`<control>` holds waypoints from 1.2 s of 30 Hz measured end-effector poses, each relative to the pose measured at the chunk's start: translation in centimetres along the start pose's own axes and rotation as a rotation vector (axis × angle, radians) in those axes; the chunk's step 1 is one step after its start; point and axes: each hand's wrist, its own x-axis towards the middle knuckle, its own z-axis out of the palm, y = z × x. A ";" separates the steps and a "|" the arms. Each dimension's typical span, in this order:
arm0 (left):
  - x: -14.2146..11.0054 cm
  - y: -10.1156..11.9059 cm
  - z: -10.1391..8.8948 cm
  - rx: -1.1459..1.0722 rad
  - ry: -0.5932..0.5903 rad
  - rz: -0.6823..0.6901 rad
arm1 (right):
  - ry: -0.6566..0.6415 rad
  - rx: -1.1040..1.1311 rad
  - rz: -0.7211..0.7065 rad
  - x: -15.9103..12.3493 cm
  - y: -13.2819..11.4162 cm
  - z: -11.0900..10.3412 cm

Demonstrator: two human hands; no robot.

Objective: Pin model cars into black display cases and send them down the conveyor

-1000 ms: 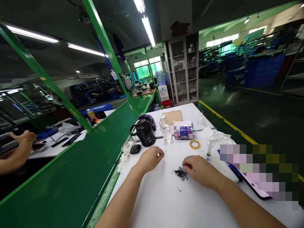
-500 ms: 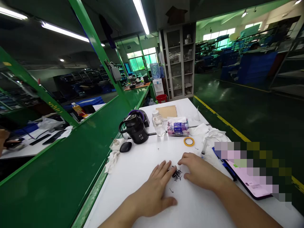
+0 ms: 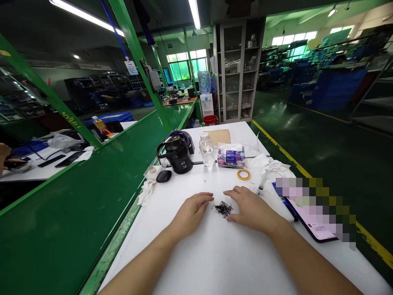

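Note:
A small heap of thin black parts [image 3: 223, 209] lies on the white table [image 3: 215, 254], between my two hands. My left hand [image 3: 190, 212] rests flat on the table just left of the heap, fingers stretched toward it and holding nothing. My right hand [image 3: 251, 208] lies flat just right of the heap, fingers spread and its thumb beside the parts. Neither hand grips anything.
Behind the heap stand a black kettle [image 3: 177, 153], a clear bottle [image 3: 206, 149], a printed packet [image 3: 231, 156], a yellow tape ring [image 3: 243, 174], white tissues [image 3: 278, 168] and a black mouse [image 3: 163, 176]. A phone [image 3: 310, 221] lies right. A green conveyor [image 3: 92, 192] runs left; another person's hand [image 3: 3, 153] shows beyond it.
My left hand came from further back to the left side of the heap and then drew back a little. Both hands now flank the parts, and my view has dropped lower.

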 end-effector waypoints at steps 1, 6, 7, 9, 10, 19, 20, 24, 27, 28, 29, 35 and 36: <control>-0.2 0.1 -0.3 0.006 -0.006 0.011 | 0.013 -0.010 0.010 0.2 -0.1 0.2; -1.0 2.2 -0.4 0.066 -0.106 0.195 | 0.044 0.018 0.020 0.5 0.5 0.4; -1.2 2.7 -0.2 0.089 -0.156 0.269 | 0.041 0.030 0.019 0.4 0.7 0.3; -1.3 3.3 0.3 0.145 -0.244 0.392 | 0.036 0.044 0.017 0.3 0.9 0.1; -1.3 3.4 0.5 0.175 -0.269 0.423 | 0.034 0.044 0.013 0.2 0.9 0.0; -0.8 1.3 -0.4 0.330 -0.210 0.337 | -0.016 -0.001 0.000 0.0 0.3 0.1; -0.8 1.1 -0.6 0.335 -0.204 0.328 | -0.026 -0.009 0.008 0.0 0.4 0.1; -0.5 0.3 -1.6 0.336 -0.170 0.301 | -0.039 -0.021 0.006 0.0 0.5 0.1; -0.4 -0.2 -2.3 0.344 -0.149 0.286 | -0.022 -0.010 0.020 0.0 0.7 0.1; -0.4 -0.4 -2.6 0.350 -0.144 0.281 | -0.019 -0.003 0.037 0.0 0.6 0.1; -0.4 -0.5 -2.8 0.357 -0.139 0.275 | -0.019 -0.001 0.047 0.1 0.6 0.2; -0.5 -0.4 -3.2 0.370 -0.129 0.255 | 0.017 -0.138 -0.034 0.4 -1.0 0.9; -0.5 -0.3 -3.1 0.363 -0.137 0.264 | 0.025 -0.156 -0.038 0.5 -1.3 1.0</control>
